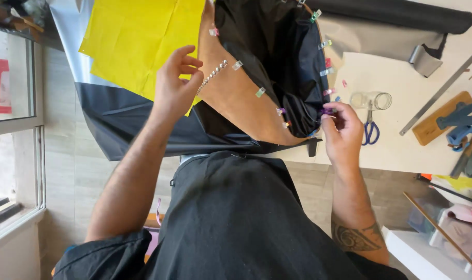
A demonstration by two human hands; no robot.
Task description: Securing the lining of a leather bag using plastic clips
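The floor (90, 171) is of pale grey-beige boards and fills the lower left of the view, with a window frame (39, 129) at the far left edge. Above it lies the pale cream worktop (402, 140), which runs from the middle to the right edge. A large black fabric (142, 124) hangs over the near edge of the worktop, and a yellow sheet (137, 41) lies on it at the top left. In the middle is a tan leather piece (236, 98) joined with a black lining (277, 52); small coloured sewing clips (260, 92) sit in a row along their shared edge, and a studded strip (212, 77) lies at the left side of the leather. At the top right rests a roll of dark fabric (402, 15). Farther right are a long metal ruler (438, 96), a wooden board (438, 122) with blue clamps (461, 122), a small glass jar (376, 100) on its side, and blue-handled scissors (369, 129) just beside the right hand (343, 132). This hand has its grip closed, pinching a purple clip (327, 111) at the lower edge of the lining. The left hand (176, 85) is over the yellow sheet near the studded strip, fingers curled and loose; I cannot tell if its grip has hold of something.
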